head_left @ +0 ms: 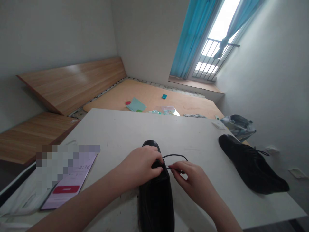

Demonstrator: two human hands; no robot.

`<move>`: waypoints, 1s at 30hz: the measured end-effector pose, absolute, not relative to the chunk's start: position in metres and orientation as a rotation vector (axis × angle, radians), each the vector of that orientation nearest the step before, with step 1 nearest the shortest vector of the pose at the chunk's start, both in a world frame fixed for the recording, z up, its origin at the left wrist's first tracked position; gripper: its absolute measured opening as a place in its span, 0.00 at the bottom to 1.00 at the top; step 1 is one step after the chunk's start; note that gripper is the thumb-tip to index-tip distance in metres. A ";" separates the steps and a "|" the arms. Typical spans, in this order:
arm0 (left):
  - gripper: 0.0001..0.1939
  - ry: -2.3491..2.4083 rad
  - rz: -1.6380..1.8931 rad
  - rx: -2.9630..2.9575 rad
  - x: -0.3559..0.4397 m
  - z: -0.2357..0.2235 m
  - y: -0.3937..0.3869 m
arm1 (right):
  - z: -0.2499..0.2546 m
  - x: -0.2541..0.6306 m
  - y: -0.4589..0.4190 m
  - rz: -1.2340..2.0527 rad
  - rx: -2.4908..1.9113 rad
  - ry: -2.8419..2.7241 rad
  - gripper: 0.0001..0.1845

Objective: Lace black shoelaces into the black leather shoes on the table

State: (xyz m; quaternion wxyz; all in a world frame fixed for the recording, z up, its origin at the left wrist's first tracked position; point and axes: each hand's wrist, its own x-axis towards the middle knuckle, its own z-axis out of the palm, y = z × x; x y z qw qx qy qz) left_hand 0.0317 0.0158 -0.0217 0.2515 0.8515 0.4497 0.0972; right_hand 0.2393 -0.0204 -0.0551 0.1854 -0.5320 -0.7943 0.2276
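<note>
A black lace-up shoe stands on the white table in front of me, its toe pointing away. My left hand lies over the shoe's upper, with thumb and fingers closed on the part near the lacing. What exactly those fingers grip is covered by the hand. Just right of the shoe, my right hand pinches a thin black shoelace between thumb and fingers. The lace arcs from the shoe across to that hand. A second black shoe, with its lace showing on top, rests at the table's right side.
The white table carries a phone with a lit screen at the left, beside a pale pouch-like item. Beyond lies a bed-like surface with small packets. A plastic bag stands past the right edge.
</note>
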 end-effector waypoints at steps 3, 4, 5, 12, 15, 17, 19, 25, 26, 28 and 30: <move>0.07 1.261 0.291 2.302 0.036 -0.023 0.016 | -0.055 0.237 -0.023 0.563 -1.535 -2.250 0.09; 0.07 1.263 0.294 2.302 0.036 -0.023 0.016 | -0.055 0.236 -0.024 0.554 -1.542 -2.254 0.09; 0.06 1.258 0.293 2.305 0.037 -0.024 0.015 | -0.055 0.235 -0.024 0.555 -1.542 -2.260 0.09; 0.07 1.208 0.310 2.353 0.042 -0.032 0.013 | -0.054 0.233 -0.017 0.659 -1.497 -2.271 0.09; 0.08 1.203 0.332 2.359 0.044 -0.035 0.014 | -0.054 0.235 -0.016 0.685 -1.507 -2.254 0.09; 0.07 1.199 0.347 2.356 0.043 -0.033 0.014 | -0.053 0.236 -0.018 0.681 -1.454 -2.215 0.10; 0.06 1.209 0.376 2.342 0.040 -0.028 0.015 | -0.050 0.236 -0.020 0.671 -1.371 -2.169 0.12; 0.04 1.140 0.516 2.201 0.023 0.002 0.012 | -0.037 0.223 -0.023 0.768 -1.093 -2.064 0.06; 0.04 1.117 0.510 2.194 0.020 0.008 0.010 | -0.034 0.221 -0.023 0.833 -1.061 -2.021 0.06; 0.08 1.097 0.469 2.207 0.013 0.016 0.008 | -0.029 0.217 -0.024 0.987 -1.017 -1.896 0.09; 0.14 1.120 0.402 2.234 0.007 0.021 0.007 | -0.023 0.216 -0.025 1.076 -0.999 -1.754 0.12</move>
